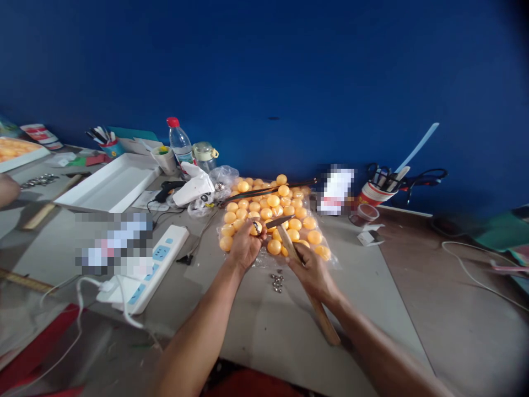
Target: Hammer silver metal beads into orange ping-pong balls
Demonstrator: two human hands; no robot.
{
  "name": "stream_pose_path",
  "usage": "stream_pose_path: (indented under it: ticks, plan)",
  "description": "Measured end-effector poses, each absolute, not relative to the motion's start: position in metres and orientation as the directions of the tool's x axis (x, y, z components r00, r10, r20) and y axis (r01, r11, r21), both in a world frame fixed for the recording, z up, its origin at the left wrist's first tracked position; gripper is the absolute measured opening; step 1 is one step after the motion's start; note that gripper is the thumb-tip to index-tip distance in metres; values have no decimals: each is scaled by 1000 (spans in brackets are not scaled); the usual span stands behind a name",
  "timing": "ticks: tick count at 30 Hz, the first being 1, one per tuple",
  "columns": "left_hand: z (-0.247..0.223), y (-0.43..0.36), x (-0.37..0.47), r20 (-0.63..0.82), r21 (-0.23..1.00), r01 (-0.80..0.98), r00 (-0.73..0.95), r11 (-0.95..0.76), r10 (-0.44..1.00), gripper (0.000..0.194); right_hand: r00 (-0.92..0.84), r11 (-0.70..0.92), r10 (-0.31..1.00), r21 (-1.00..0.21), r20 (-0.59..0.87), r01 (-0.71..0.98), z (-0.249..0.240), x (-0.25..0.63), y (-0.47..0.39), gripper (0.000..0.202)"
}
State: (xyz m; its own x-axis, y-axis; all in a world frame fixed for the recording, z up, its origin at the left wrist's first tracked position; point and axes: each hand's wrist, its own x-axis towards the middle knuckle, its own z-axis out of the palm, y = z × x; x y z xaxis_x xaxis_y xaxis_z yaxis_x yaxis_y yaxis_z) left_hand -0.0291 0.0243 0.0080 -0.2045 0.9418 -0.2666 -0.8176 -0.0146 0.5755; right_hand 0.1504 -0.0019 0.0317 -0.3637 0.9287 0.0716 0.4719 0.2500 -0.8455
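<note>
so from my end of the head camera feed, the left hand (246, 245) has its fingers curled round a small orange ball (256, 227) with dark, shiny bits on it, too small for me to make out; that ball sits up in the grip over the near left part of a clear plastic bag (330, 255) with loads more balls (314, 237) lying on or in it, can't tell which for every one; the right hand (309, 268) is wrapped round the wooden handle of a hammer (290, 243), gripping it well up toward the head, with the rest of the handle slanting back under the forearm; the hammer head points at the left hand and is just beside the held ball, can't tell if they touch; my main worry is fingers, since a tap slightly off the ball would probably land on the left hand; the ball looks thin to me, so I reckon too hard a knock could dent or crack it; a loose pinch might let it spin away; the little metal pieces (278, 282) lie loose on the table (248, 331) between the forearms, so a dragged wrist or sleeve-less arm could scatter them
</note>
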Motion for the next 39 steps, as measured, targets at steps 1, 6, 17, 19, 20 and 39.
stream_pose_path:
  ticks: [1, 6, 17, 19, 20, 39]
  plan:
    - [9, 24, -29, -278, 569, -823, -195, -3, 941, 16, -365, 249, 928, -846, 70, 471, 32, 150, -2, 11]
    - [11, 25, -31, -297, 566, -824, -168, 31, 940, 21, -383, 270, 921, -830, 75, 488, 34, 150, -4, 13]
    - [4, 25, -29, -282, 568, -822, -143, 45, 949, 19, -415, 348, 902, -773, 120, 531, 32, 147, -9, 12]
    - [5, 25, -30, -277, 557, -830, -138, 42, 951, 23, -427, 340, 899, -773, 99, 536, 28, 146, -8, 13]
    - [5, 25, -31, -273, 551, -834, -142, 33, 951, 24, -432, 338, 897, -773, 91, 537, 27, 146, -7, 13]
    - [3, 26, -30, -228, 541, -841, -149, -2, 962, 15, -447, 330, 892, -777, 69, 537, 24, 147, -6, 11]
